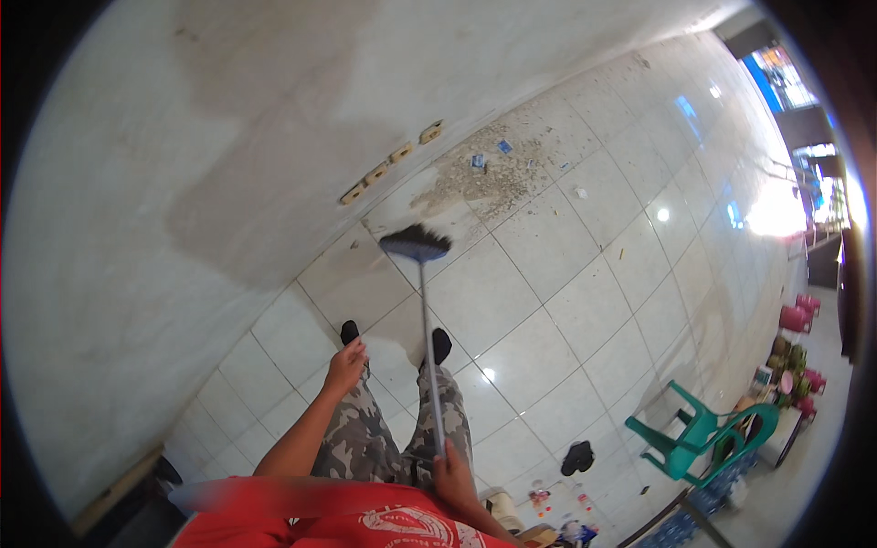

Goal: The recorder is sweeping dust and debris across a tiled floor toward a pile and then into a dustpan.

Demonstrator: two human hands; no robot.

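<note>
A long-handled broom slants up from my body to the floor, its dark bristles resting on the white tiles near the wall. My right hand is wrapped round the upper end of its grey handle. In front of my left leg hangs my left hand, empty, with its fingers loosely stretched. Beyond the broom head, a heap of grit and rubble is spread along the foot of the wall. Small blue wrappers lie in it.
The pale wall on the left carries several sockets low down. At the right stands a green plastic chair, with black sandals beside it. Pink gas cylinders are farther right. Small litter lies near my right side.
</note>
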